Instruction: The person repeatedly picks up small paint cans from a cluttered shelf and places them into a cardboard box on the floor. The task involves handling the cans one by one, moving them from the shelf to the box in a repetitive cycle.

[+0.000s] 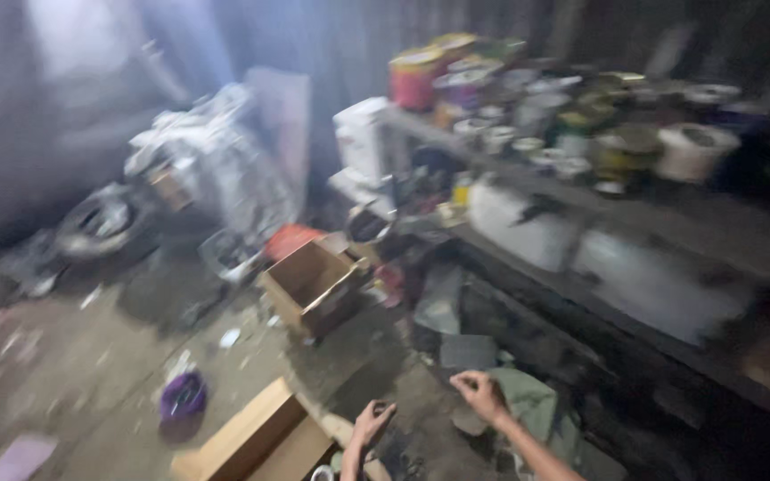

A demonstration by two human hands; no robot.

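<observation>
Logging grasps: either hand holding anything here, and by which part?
Cannot tell. The left hand and right hand both have fingers curled and pinched, but motion blur and dim light hide any small item between them.

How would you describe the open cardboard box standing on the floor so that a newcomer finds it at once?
Start at the long dark workbench crowded with tins on the right. On the dirt floor just off the bench's left end stands the open cardboard box, flaps up, interior in view. Unlike the flatter cardboard piece near the left hand, it sits farther away, beside an orange-red thing.
</observation>
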